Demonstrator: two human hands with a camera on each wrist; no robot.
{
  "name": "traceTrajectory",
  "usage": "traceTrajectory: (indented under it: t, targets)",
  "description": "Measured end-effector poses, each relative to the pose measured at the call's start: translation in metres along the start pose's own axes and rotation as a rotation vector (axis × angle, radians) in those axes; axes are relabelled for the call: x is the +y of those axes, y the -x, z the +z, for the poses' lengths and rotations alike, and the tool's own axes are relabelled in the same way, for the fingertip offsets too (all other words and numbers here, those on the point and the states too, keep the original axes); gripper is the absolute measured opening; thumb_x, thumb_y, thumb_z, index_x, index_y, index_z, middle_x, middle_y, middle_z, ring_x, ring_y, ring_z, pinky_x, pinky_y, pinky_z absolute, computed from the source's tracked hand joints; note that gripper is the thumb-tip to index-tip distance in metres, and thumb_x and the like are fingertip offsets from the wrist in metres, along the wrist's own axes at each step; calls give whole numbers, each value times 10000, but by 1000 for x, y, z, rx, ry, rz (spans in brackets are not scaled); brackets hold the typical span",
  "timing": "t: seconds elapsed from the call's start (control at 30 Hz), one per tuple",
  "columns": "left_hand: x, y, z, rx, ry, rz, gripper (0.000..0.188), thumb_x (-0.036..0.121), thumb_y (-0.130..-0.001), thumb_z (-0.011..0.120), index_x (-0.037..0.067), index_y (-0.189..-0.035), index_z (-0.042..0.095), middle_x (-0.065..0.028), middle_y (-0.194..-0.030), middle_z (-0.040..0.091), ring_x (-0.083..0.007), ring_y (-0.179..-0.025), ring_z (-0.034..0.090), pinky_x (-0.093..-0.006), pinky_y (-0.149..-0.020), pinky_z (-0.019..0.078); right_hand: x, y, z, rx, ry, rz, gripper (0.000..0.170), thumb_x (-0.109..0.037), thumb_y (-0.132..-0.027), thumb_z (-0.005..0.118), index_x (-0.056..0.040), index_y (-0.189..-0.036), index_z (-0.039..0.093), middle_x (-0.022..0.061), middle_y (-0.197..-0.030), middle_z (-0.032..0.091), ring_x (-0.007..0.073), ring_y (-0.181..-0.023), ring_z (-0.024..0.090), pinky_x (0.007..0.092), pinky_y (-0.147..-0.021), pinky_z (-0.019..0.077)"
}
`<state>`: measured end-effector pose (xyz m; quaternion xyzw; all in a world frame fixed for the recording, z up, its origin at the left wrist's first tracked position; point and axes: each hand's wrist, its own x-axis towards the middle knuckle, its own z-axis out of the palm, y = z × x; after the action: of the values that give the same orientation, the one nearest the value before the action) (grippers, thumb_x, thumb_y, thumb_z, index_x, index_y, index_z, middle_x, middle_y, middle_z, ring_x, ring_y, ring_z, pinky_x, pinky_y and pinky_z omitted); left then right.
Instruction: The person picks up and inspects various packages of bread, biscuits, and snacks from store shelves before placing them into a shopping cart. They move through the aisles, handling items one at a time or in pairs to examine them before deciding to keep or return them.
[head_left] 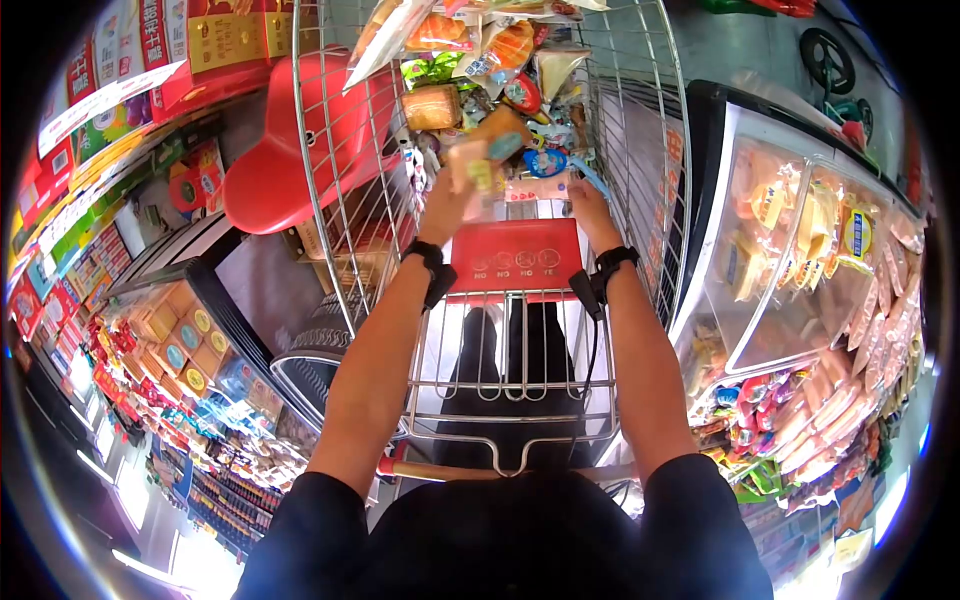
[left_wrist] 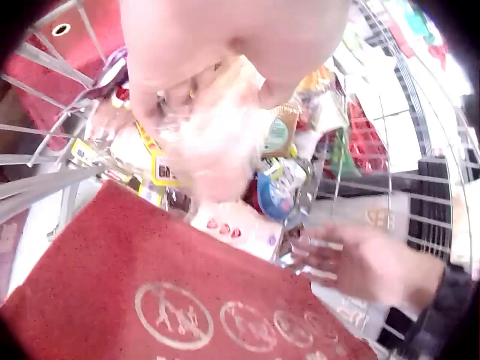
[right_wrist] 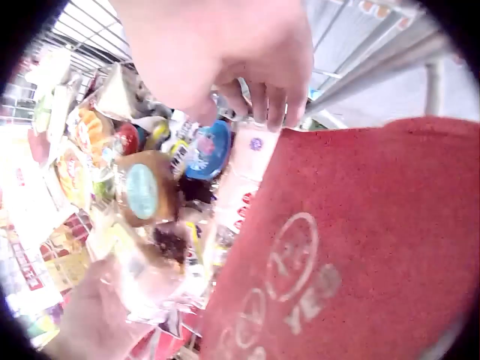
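Observation:
My left hand (head_left: 447,210) grips a clear-wrapped bread pack (head_left: 475,165), blurred, above the load inside the shopping cart (head_left: 310,150). The pack's pale wrapper fills the space under my fingers in the left wrist view. My right hand (right_wrist: 232,60) has its fingers curled at the end of a long pink packet (right_wrist: 247,165) printed with small red marks. That packet lies along the inner edge of the red seat panel (head_left: 515,250). Close by are a blue round-topped pack (right_wrist: 210,150) and a brown bread (right_wrist: 146,187) with a pale round label.
More wrapped breads, including a croissant pack (head_left: 505,48), crowd the cart's far part. A red chair (head_left: 275,165) stands left of the cart, beside stocked shelves (head_left: 110,130). To the right is a display case (head_left: 770,240) with packaged food.

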<state>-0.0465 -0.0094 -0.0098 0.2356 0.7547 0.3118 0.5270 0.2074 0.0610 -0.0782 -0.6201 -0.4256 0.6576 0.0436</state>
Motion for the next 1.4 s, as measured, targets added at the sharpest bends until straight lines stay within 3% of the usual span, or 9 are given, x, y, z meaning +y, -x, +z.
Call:
traceTrajectory:
  t: [0.17, 0.33, 0.43, 0.53, 0.7, 0.83, 1.0, 1.23, 1.4]
  targets:
    - [14, 2, -27, -131, 160, -418, 283, 292, -895, 591, 66, -1057, 535, 12, -771, 535, -79, -649, 481, -257, -547, 383, 2, 9, 9, 100, 204, -131, 455, -160, -840, 624, 26, -1241, 516, 269, -1203, 565, 390, -1158, 519, 413, -979, 408]
    - [22, 7, -14, -281, 74, -484, 279, 300, -879, 576, 99, -1070, 542, 45, -709, 475, -71, -602, 423, -240, -514, 333, -9, 11, 13, 91, 341, -180, 464, -164, -833, 638, 29, -1237, 518, 260, -1188, 576, 394, -1140, 530, 406, -973, 415]
    - [2, 13, -4, -311, 50, -318, 393, 284, -881, 574, 59, -1199, 524, 10, -820, 582, -84, -697, 528, -258, -585, 425, -8, 11, 9, 51, 330, -113, 445, -179, -843, 628, 26, -1225, 530, 247, -1187, 582, 382, -1134, 539, 400, -964, 421]
    - [-12, 18, -3, -274, 50, -417, 533, 307, -867, 585, -38, -1260, 480, -95, -918, 626, -170, -768, 584, -306, -686, 484, -6, 14, 3, -12, 220, -59, 348, -213, -877, 582, -4, -1155, 592, 191, -1117, 635, 307, -1055, 603, 363, -900, 460]
    - [6, 28, -16, -275, 28, -189, 422, 302, -871, 581, -7, -1157, 546, -104, -913, 636, -161, -786, 593, -306, -724, 478, -23, 12, -15, -4, 259, -223, 281, -243, -879, 572, -27, -1048, 634, 158, -946, 678, 287, -889, 652, 357, -777, 497]
    - [28, 41, -32, -317, -72, -129, 432, 262, -873, 582, 1, -1212, 520, -131, -971, 644, -174, -877, 623, -307, -784, 479, -70, 43, -20, -7, 30, -88, 277, -242, -873, 581, -17, -1025, 633, 134, -923, 679, 230, -832, 649, 348, -741, 499]
    - [80, 90, -57, -365, 65, -62, 436, 209, -882, 596, -4, -1249, 499, -108, -1014, 639, -139, -886, 610, -276, -770, 480, -155, 117, -22, -17, 356, -431, 275, -157, -912, 558, -13, -1146, 571, 73, -1016, 656, 153, -949, 623, 267, -819, 477]
    - [188, 239, -111, -410, 178, 281, 466, 158, -857, 665, -31, -1246, 492, -84, -1056, 631, -134, -924, 618, -273, -824, 498, -268, 291, -14, -68, 183, -681, 270, -129, -935, 519, 3, -1167, 560, 94, -1052, 658, 159, -1002, 618, 270, -902, 466]
    - [196, 379, -158, -575, 336, 301, 438, 114, -814, 702, -39, -1192, 544, -66, -1048, 651, -123, -908, 623, -277, -814, 507, -308, 399, 22, 11, 59, -994, 249, -183, -919, 561, -11, -1088, 626, 63, -948, 681, 130, -893, 648, 253, -763, 497]
